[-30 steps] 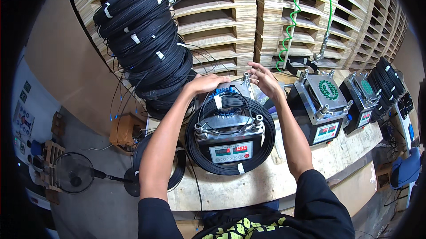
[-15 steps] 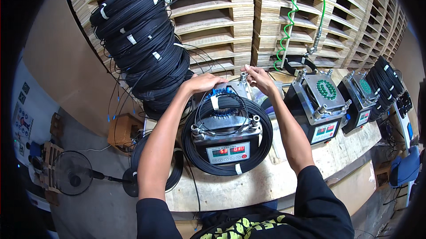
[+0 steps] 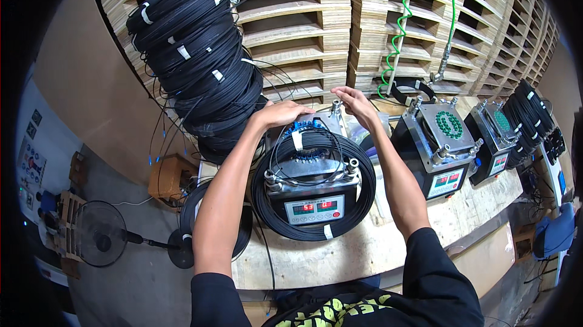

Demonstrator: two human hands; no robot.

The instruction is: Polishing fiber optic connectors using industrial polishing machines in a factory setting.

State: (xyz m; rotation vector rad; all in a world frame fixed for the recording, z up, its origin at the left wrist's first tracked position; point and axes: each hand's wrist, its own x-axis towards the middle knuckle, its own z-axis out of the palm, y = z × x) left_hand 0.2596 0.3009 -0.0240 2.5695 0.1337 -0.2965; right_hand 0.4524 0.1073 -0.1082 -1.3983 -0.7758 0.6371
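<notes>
- Wooden table [image 3: 358, 260]: bearing the machine.
- Box-bodied machine [image 3: 314, 191]: metal-topped, before the person.
- Black cable coil [image 3: 367, 184]: ringed around the machine's front.
- Left hand [image 3: 283, 114]: fingers together, on the machine's far edge — grip hidden.
- Right hand [image 3: 358, 106]: fingers together, outstretched — contact unclear.
- Metal post [image 3: 336, 107]: just beside right fingers.

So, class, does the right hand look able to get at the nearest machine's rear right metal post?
Probably yes: the right hand is close beside that metal post, with nothing visible between them; contact is unclear.
</notes>
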